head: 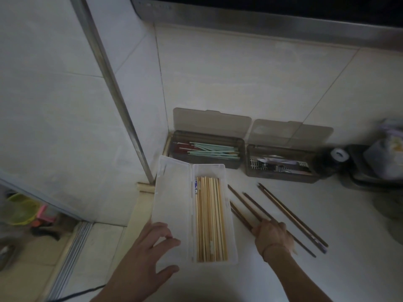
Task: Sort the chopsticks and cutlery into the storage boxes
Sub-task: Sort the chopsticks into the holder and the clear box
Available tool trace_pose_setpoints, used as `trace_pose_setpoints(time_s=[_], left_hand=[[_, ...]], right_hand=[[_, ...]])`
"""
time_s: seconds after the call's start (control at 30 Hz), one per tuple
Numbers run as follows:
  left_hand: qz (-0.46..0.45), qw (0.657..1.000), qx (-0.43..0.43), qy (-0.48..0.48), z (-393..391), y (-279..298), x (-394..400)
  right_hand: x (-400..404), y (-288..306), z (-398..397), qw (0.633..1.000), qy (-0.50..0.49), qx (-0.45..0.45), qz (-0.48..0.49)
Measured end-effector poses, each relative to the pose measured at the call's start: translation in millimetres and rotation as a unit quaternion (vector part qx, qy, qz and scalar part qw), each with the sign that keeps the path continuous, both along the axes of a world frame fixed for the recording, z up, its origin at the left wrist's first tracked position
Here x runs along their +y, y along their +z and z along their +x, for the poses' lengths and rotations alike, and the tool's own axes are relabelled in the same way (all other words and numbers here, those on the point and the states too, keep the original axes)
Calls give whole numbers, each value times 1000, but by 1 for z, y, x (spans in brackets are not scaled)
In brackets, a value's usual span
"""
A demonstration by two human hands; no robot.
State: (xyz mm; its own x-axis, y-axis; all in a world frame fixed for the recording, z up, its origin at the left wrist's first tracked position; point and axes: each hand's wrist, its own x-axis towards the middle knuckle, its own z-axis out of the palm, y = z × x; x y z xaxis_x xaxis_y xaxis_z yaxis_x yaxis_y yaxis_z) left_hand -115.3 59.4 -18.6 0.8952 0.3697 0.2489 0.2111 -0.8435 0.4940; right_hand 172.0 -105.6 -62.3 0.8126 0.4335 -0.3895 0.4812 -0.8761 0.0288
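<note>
- Chopsticks of pale bamboo (211, 219) lay lengthwise in a clear white plastic storage box (229, 214) at lower centre of the frame, its hinged lid (172, 197) folded open to the left.
- Left hand (150, 247) rested on the lower part of that open lid, fingers spread and only loosely bent, holding nothing.
- Right hand (272, 233), just right of the white box, had its fingers curled round several dark brown wooden chopsticks (246, 205) lying on the pale worktop (327, 214).
- Two more dark brown chopsticks (290, 214) lay loose on the worktop further right, slanting toward the lower right, near the hand but apart from it.
- Against the tiled wall at centre stood a smoky brown translucent box (174, 149) with its lid up, holding mint-green and red chopsticks (211, 151).
- Just beside it on the right stood a second smoky brown box (281, 177), lid also up, with metal cutlery (272, 164) inside.
- Dark, blurred objects sat at the right edge; what they were could not be told.
</note>
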Motion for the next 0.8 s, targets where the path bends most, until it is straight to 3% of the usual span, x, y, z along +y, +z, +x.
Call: trace_pose_setpoints(time_s=[0.2, 0.3, 0.4, 0.47, 0.53, 0.57, 0.63, 0.7, 0.8], left_hand=[[0, 1000, 2, -2, 0, 1, 1], [2, 1000, 0, -2, 1, -1, 1], [0, 1000, 0, -1, 0, -2, 1], [0, 1000, 0, 1, 0, -2, 1], [2, 1000, 0, 1, 0, -2, 0], [4, 1000, 0, 1, 0, -2, 0], [11, 1000, 1, 2, 0, -1, 0], [12, 1000, -5, -1, 1, -1, 1], [6, 1000, -18, -5, 0, -1, 1]], right_hand=[[-8, 14, 10, 998, -24, 49, 29], [-3, 36, 18, 985, -46, 67, 155], [16, 63, 17, 928, -67, 59, 362], [29, 80, 7, 867, -74, 47, 491], [37, 84, -5, 818, -55, 75, 568], [41, 83, -14, 817, -22, 92, 569], [48, 72, -35, 852, 92, 98, 506], [49, 56, -51, 866, 218, 39, 449], [45, 34, -62, 889, 284, -32, 358]])
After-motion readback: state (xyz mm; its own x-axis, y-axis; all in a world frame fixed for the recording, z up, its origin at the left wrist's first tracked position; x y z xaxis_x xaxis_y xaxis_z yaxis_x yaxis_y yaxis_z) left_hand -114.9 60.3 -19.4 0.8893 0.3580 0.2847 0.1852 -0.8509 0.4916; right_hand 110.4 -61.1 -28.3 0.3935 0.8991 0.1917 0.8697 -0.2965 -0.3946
